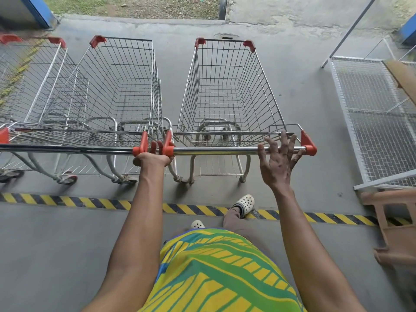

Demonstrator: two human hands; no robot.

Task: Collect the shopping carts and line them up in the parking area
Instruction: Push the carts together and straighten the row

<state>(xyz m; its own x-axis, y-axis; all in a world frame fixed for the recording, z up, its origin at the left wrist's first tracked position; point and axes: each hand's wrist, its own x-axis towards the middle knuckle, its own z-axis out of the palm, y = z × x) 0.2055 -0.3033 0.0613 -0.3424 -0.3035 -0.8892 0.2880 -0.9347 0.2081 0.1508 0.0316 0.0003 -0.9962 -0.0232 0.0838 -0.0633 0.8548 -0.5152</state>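
Three wire shopping carts with red corner caps stand side by side beyond a yellow-black floor stripe (67, 201). The right cart (229, 91) is straight ahead of me. Its chrome handle bar (213, 150) runs between red end caps. My left hand (153, 157) grips the bar's left end, right beside the middle cart's (117, 86) handle cap. My right hand (278, 158) has its fingers spread and straight, just at the right end of the bar, holding nothing. A third cart (33, 82) sits at the far left.
A white wire-mesh rack (378, 122) lies flat on the floor at the right, with a brown plastic frame (391, 224) below it. Concrete floor, a curb (139, 20) and grass lie beyond the carts. My feet in white clogs straddle the stripe.
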